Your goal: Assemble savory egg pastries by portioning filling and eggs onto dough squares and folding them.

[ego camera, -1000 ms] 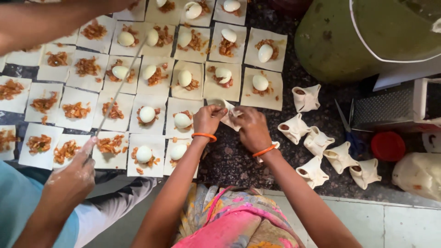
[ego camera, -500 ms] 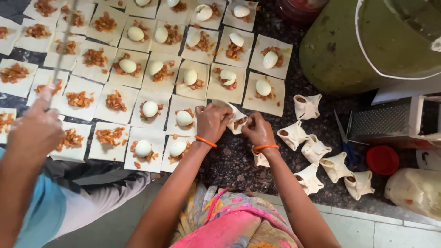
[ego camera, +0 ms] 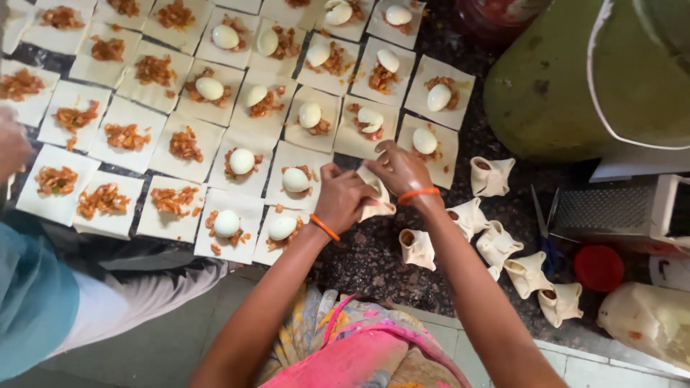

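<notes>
- Hands meet over a dough square (ego camera: pixel 376 202) at the near edge of a dark speckled desk (ego camera: pixel 366 259).
- Left hand (ego camera: pixel 343 199), orange band at the wrist, has its grip closed on the square's left side.
- Right hand (ego camera: pixel 401 169), also banded, pinches the square's top edge shut with its fingers.
- Folded parcels (ego camera: pixel 496 244) lie just right of the hands; one (ego camera: pixel 417 248) sits beside the right forearm.
- Rows of open squares (ego camera: pixel 237 165) with filling and eggs cover the desk to the left.
- Green bucket (ego camera: pixel 575 79), grater (ego camera: pixel 611 212) and red lid (ego camera: pixel 599 267) stand at right.
- Another person's hand (ego camera: pixel 11 144) shows at far left.
</notes>
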